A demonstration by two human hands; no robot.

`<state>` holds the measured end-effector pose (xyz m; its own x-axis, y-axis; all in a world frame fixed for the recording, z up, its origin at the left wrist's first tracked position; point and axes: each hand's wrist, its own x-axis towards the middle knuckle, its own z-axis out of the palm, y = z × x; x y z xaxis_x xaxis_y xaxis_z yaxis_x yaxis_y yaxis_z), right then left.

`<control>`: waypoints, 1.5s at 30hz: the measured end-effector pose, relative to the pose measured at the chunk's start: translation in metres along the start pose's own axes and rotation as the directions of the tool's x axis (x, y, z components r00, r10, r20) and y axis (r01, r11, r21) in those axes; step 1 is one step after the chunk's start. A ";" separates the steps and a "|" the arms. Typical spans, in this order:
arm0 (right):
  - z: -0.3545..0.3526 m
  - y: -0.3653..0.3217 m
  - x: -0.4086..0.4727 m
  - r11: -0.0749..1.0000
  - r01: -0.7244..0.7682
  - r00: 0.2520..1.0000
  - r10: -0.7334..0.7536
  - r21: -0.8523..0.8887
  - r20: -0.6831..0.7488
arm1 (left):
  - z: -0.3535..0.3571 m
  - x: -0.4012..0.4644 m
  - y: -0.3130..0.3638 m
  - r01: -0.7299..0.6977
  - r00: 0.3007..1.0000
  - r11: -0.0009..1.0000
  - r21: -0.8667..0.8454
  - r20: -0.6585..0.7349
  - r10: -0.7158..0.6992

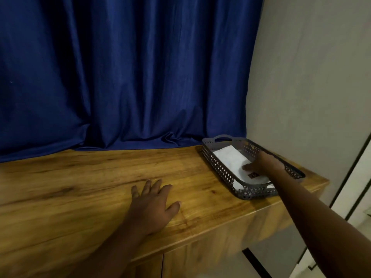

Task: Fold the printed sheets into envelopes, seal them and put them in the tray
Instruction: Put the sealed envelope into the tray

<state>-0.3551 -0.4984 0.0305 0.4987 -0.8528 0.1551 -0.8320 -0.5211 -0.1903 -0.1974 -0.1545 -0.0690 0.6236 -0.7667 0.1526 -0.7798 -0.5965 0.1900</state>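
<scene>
While your left hand lies flat on the wooden table, palm down with the fingers straight and a little spread, it has hold of nothing. It sits near the middle of the tabletop, well apart from the tray.

Your right hand reaches out over the tray at the far right corner of the table. Its fingers point left and rest on the white envelope that lies inside the tray. You can see the fingertips on top of the paper, but the picture is blurred there, so you cannot tell whether the hand is pinching the envelope or only touching it.

That envelope lies flat in the tray, its long side running from far-left to near-right. A small dark printed mark shows on its near end, just below your fingers. At the tray's near right corner, more white paper shows under the rim, though how many pieces lie there is unclear.

Grey, with pierced walls and a handle cut-out at its far end, the tray stands on the tabletop beside the pale wall. A blue curtain hangs behind the table and bunches on its far edge.
</scene>
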 end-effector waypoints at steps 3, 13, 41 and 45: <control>0.004 0.004 -0.006 0.998 0.014 1.000 -0.015 -0.058 -0.020 | 0.000 0.000 0.000 0.002 1.000 1.000 0.000 0.004 -0.002; -0.041 -0.055 -0.057 0.899 0.373 0.920 -0.328 0.229 -0.214 | -0.006 0.000 0.000 -0.007 1.000 0.997 -0.070 -0.012 0.006; 0.110 -0.281 -0.270 0.528 0.788 0.513 -0.848 0.316 0.136 | -0.138 -0.194 -0.242 0.480 0.806 0.851 -0.213 -0.276 -0.523; 0.108 -0.283 -0.272 0.540 0.784 0.523 -0.841 0.306 0.142 | -0.134 -0.197 -0.262 0.373 0.882 0.886 -0.277 -0.189 -0.431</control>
<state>-0.2289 -0.1231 -0.0629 0.9946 -0.0126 0.1032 0.0166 -0.9606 -0.2775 -0.1090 0.1848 -0.0193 0.8966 -0.3745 0.2363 -0.4427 -0.7486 0.4935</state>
